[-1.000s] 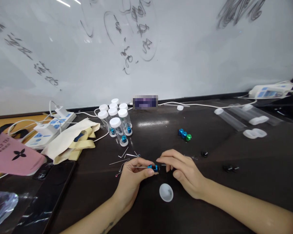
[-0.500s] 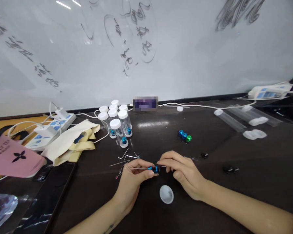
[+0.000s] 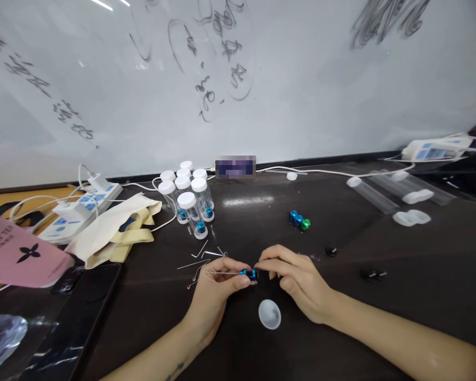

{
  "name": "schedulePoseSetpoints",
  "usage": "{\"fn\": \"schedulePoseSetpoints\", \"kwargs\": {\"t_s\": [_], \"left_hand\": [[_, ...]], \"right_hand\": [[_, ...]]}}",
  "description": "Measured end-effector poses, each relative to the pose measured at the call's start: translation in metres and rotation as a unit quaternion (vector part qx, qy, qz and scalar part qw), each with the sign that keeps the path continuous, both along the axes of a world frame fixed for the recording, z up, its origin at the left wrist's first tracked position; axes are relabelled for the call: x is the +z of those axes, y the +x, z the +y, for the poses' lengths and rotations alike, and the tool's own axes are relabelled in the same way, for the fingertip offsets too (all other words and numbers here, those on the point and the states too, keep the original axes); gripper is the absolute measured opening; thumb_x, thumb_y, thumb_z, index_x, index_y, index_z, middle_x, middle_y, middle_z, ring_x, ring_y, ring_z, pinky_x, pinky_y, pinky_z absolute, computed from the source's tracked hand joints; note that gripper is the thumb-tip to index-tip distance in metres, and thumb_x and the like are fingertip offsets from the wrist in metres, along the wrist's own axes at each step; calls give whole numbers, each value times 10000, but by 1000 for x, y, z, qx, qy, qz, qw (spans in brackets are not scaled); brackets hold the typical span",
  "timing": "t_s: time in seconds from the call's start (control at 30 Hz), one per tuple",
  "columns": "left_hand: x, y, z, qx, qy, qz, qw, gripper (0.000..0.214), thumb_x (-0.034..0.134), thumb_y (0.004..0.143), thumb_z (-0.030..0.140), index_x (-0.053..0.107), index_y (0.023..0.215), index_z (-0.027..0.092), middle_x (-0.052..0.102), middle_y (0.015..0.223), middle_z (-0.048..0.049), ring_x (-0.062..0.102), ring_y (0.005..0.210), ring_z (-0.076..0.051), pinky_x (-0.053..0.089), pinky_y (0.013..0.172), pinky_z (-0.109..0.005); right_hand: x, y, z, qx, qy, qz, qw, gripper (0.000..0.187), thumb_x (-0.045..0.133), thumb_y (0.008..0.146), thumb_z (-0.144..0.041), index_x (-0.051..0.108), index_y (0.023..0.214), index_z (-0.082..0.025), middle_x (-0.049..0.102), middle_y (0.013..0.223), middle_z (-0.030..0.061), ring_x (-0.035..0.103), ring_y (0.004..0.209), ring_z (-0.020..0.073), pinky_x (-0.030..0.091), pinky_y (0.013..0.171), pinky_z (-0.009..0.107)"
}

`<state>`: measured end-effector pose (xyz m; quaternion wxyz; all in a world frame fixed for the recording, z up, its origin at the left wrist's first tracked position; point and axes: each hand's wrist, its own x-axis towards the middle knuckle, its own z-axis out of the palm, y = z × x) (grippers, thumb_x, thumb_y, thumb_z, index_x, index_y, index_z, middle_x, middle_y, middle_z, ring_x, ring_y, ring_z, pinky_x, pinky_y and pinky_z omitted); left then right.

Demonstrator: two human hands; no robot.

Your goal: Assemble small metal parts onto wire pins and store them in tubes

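Observation:
My left hand [image 3: 218, 296] pinches a small blue metal cylinder with a dark end [image 3: 249, 273] between thumb and fingers. A thin silver rod [image 3: 224, 273] runs from the cylinder back across my left fingers. My right hand [image 3: 299, 280] is beside the cylinder's dark end, its index fingertip at or touching that end. The right thumb stands apart from the fingers, and I see nothing held there. Below, between the hands, a white cap [image 3: 269, 314] lies with its hollow side up. Left of my left hand are several thin bent metal pieces [image 3: 199, 263].
Capped clear tubes [image 3: 188, 211] with blue parts inside stand at back left. Two blue pieces and a green one [image 3: 299, 219] lie behind my right hand. Black parts [image 3: 373, 274], empty tubes [image 3: 375, 196] and white caps [image 3: 412, 217] are rightward. A phone-like black slab [image 3: 83, 317] lies left.
The view has shifted slightly. A thin silver end that stuck out from the cylinder's dark end toward my right fingers no longer shows. Both hands keep nearly the same pose.

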<state>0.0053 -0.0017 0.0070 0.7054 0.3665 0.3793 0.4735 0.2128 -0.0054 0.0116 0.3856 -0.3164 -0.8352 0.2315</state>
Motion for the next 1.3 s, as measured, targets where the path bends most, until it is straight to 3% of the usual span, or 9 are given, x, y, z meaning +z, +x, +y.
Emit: {"fn": "schedulePoseSetpoints", "kwargs": {"t_s": [0.13,0.57,0.73,1.3], "left_hand": [[0,0,0,-4,-1,-4,1000,182,856,602,166,740,743,158,752,749,-34,679,703,-142,526,758,-258],[1,0,0,-4,1,-3,1000,190,856,599,164,741,750,160,746,737,-32,679,700,-147,520,762,-265],[-1,0,1,-4,2,-8,1000,181,850,613,156,743,759,161,753,759,-31,677,705,-134,514,756,-247],[-1,0,-1,-13,3,-19,1000,178,851,615,155,742,755,165,755,747,-23,682,700,-126,514,753,-238]], "right_hand": [[0,-1,0,4,-5,0,1000,527,244,1028,-496,591,1251,-168,558,1108,119,579,719,146,495,655,323],[3,-2,0,-2,-3,-22,1000,555,226,1022,-520,614,1184,-157,591,1040,118,569,787,179,501,683,333],[2,-1,0,1,-5,-6,1000,533,244,1023,-512,577,1254,-165,575,1075,118,565,726,155,494,665,329],[3,-3,1,9,-4,-8,1000,548,240,1022,-521,591,1236,-158,582,1058,109,563,756,156,477,689,318]]}}
